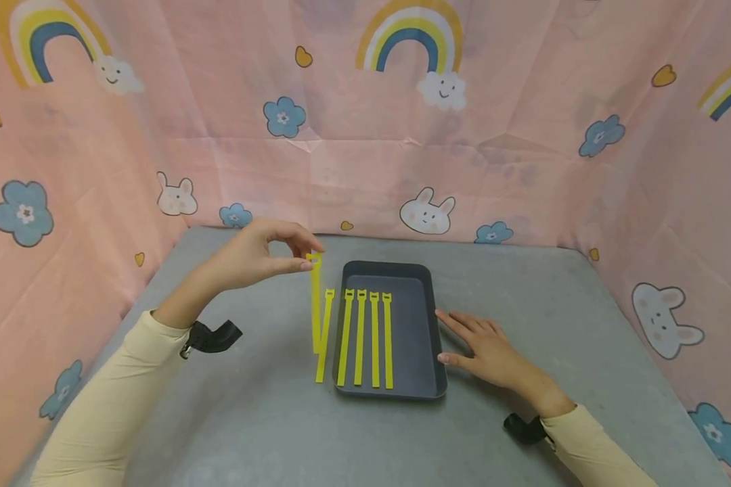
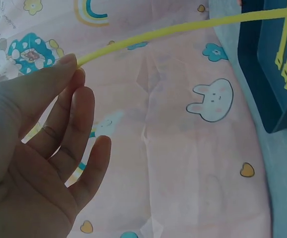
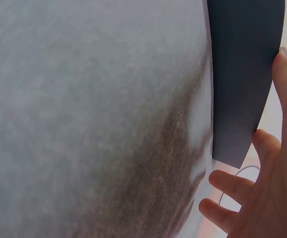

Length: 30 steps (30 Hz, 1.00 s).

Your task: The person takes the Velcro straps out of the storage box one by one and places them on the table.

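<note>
My left hand (image 1: pixel 262 253), raised above the table left of the tray, pinches a yellow cable tie strap (image 1: pixel 315 304) between thumb and fingers near its slotted head. The strap hangs downward. Just right of it, another yellow strap (image 1: pixel 325 338) lies beside the tray's left edge; whether it touches the rim I cannot tell. Inside the dark grey tray (image 1: pixel 414 338), several yellow straps (image 1: pixel 374 341) lie side by side, heads toward the far end. My right hand (image 1: pixel 487 348) has its fingers extended, fingertips at the tray's right rim; the right wrist view shows them against the tray wall (image 3: pixel 245 74).
The tray stands on a grey table (image 1: pixel 244 419). A pink printed cloth (image 1: pixel 341 169) with rainbows and rabbits hangs around the back and both sides. Each wrist wears a black strap mount, such as the left one (image 1: pixel 216 337).
</note>
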### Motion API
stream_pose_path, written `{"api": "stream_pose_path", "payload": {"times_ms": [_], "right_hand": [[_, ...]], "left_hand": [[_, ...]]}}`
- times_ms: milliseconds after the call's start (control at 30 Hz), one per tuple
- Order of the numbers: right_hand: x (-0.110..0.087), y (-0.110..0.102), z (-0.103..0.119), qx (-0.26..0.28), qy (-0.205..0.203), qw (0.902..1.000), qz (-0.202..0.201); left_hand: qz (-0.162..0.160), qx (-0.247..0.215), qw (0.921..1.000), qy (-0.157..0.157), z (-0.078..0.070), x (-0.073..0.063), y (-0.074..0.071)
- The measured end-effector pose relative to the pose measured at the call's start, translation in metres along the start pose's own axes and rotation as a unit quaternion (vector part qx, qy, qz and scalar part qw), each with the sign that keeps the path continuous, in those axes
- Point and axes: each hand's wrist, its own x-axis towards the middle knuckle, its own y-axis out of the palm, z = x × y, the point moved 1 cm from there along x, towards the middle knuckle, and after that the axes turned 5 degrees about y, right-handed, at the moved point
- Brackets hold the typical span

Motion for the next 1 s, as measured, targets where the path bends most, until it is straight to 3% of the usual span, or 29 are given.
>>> {"api": "stream_pose_path", "payload": {"times_ms": [200, 500, 700, 1000], "right_hand": [[0.0, -0.002, 0.0, -0.002, 0.001, 1.0, 0.001], [-0.001, -0.005, 0.0, 0.003, -0.003, 1.0, -0.006], [-0.001, -0.006, 0.002, -0.002, -0.002, 1.0, -0.002], [0.0, -0.003, 0.003, -0.006, -0.003, 1.0, -0.001]], "left_hand": [[0.019, 0.017, 0.9989, -0.038, 0.005, -0.021, 0.002], [0.029, -0.02, 0.999, -0.028, 0.011, -0.026, 0.011], [0.047, -0.037, 0.9969, -0.05, 0.032, -0.025, 0.029], [0.041, -0.053, 0.9958, -0.062, 0.064, -0.02, 0.048]]}}
